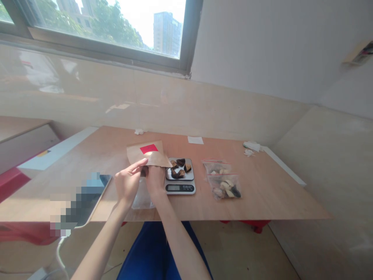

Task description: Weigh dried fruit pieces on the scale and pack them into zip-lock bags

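A brown paper bag (157,157) with a red label is tilted over the table, its mouth toward me. My left hand (128,181) grips the bag's near edge, thumb and forefinger closed on the paper. Into the bag's mouth reaches my right hand (155,177), so its fingers are hidden. Just right of it stands a digital kitchen scale (180,188), with several dark, pale-edged dried pieces (180,168) on its white plate. Under my wrists lies a clear plastic bag (142,196), partly covered by my arms.
Two red-topped zip bags (225,186) with pale and dark pieces lie right of the scale. A device with a cable, partly pixelated (93,202), is at the table's left front. White paper (195,140) and crumpled tissue (252,146) sit near the wall.
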A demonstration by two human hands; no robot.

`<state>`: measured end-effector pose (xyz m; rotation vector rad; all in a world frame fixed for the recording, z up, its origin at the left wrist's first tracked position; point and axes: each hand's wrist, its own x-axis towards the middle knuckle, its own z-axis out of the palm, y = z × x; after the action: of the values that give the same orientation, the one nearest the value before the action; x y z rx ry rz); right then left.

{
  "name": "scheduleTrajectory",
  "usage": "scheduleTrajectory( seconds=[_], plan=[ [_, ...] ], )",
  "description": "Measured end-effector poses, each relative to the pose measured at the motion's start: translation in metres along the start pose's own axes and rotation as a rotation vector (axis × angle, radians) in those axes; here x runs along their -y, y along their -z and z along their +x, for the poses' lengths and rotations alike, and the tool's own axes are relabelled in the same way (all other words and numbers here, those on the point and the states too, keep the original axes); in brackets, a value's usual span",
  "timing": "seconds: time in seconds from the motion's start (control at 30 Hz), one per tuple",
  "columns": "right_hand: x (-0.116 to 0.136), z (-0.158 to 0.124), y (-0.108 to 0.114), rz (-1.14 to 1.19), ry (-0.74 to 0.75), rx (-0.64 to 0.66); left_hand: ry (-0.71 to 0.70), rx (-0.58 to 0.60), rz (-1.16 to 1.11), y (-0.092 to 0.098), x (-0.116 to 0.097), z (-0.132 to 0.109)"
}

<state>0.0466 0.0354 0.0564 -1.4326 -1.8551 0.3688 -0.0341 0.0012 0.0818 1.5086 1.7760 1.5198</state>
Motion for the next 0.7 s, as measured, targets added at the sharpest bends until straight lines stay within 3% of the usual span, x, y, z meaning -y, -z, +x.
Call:
scheduleTrajectory(
  seconds=[0.1,0.23,0.4,0.57,0.7],
  plan=[
    [0.007,-0.015,0.01,0.033,-0.049,-0.055,-0.006,0.003,0.03,0.0,0.0,0.002],
    [0.009,-0.039,0.026,0.311,0.04,-0.183,-0.053,-0.061,0.089,0.001,-0.002,0.001],
    [-0.018,-0.075,0.061,0.478,-0.058,-0.354,-0.207,-0.16,0.071,-0.003,-0.007,0.006],
    [-0.075,-0.093,0.084,0.428,-0.15,-0.506,-0.322,-0.217,-0.04,-0.012,-0.023,0.054],
    [-0.106,-0.086,0.09,0.216,-0.095,-0.446,-0.343,-0.267,0.036,-0.012,-0.032,0.103]
  ],
)
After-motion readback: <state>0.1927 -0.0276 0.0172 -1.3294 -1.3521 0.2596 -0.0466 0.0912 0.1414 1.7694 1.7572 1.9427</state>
